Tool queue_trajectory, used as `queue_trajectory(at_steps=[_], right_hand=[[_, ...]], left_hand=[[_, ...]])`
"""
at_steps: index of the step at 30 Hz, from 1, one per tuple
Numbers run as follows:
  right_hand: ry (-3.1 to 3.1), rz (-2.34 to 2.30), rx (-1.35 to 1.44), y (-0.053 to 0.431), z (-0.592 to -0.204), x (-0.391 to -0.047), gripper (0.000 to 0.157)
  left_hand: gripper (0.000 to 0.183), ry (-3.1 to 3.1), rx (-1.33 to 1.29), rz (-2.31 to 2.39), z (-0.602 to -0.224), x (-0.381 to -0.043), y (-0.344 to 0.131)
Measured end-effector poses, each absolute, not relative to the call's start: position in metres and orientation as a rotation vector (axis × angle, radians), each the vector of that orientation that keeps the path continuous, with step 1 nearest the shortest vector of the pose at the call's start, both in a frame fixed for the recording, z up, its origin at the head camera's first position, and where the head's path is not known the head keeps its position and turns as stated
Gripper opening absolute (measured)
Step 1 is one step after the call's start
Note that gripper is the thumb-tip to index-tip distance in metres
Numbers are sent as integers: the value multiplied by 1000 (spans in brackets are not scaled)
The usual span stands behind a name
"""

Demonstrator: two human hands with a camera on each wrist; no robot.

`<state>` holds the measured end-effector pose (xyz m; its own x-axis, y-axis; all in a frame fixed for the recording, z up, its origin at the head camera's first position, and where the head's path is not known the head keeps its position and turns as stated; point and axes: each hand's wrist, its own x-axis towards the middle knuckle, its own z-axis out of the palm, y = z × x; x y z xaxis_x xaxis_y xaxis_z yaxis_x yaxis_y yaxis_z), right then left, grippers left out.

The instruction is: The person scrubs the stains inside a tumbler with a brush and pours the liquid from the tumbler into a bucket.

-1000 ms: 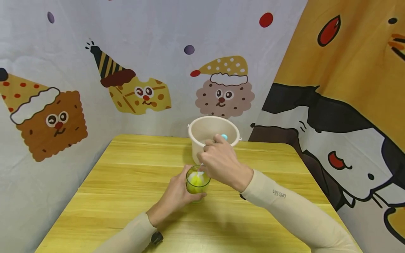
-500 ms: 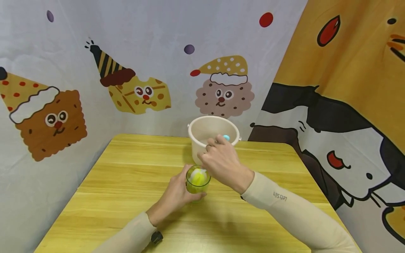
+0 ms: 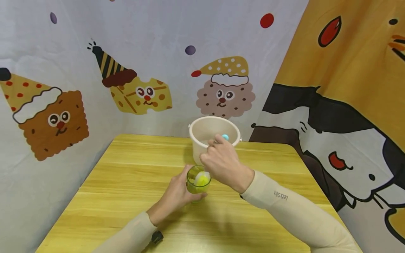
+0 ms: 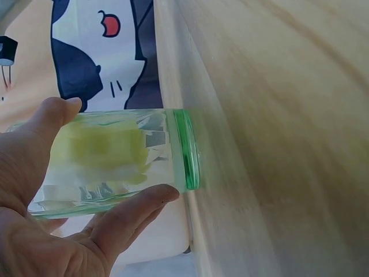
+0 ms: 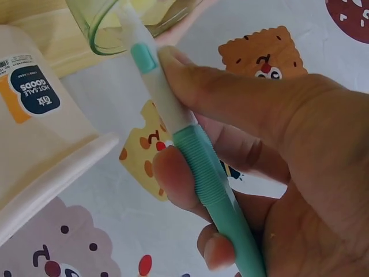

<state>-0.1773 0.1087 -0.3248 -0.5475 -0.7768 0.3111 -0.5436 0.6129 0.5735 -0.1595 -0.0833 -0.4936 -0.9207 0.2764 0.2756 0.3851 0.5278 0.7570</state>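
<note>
My left hand (image 3: 174, 193) grips a greenish drinking glass (image 4: 104, 158) around its side, the thumb and fingers on opposite sides. The glass stands upright on the wooden table. Inside it sits the yellow-and-white sponge head (image 3: 201, 180) of a cup brush, near the glass's right side. My right hand (image 3: 223, 163) holds the brush by its teal-and-white handle (image 5: 199, 164), fingers curled around the ribbed part, as the right wrist view shows. The handle's light blue end (image 3: 225, 137) sticks out beyond that hand. The lower part of the sponge appears blurred through the glass.
A cream bucket (image 3: 197, 140) with handle studs stands just behind the glass, partly hidden by my right hand. A printed label (image 5: 34, 89) is on its side. The wooden table (image 3: 126, 179) ends at a cartoon-printed cloth (image 3: 152, 38) at the back and sides.
The sponge head has shifted rightward inside the glass, and the right hand has moved slightly right with the brush. The left hand holds the glass in the same place.
</note>
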Motion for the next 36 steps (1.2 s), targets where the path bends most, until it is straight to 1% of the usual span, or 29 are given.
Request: queue_trajectory(at_steps=[6,16,22,36], right_hand=[[-2388,-548,1060,108,-321,-179,41],[-2473,-364,1088,116,-321,-180,40],[-2490,-211,1090,121,-323,-181,31],[-2533,-29,1022,134,-324,-186,35]], left_hand=[[95,-2635,-580,-1348,-493,-160,-84],[94,-2630,-541,-1401,-494,-160,-81],[95,-2640,-517,-1406,-494,-160,-81],[96,-2645,-540,-1412,-495,-161,-80]])
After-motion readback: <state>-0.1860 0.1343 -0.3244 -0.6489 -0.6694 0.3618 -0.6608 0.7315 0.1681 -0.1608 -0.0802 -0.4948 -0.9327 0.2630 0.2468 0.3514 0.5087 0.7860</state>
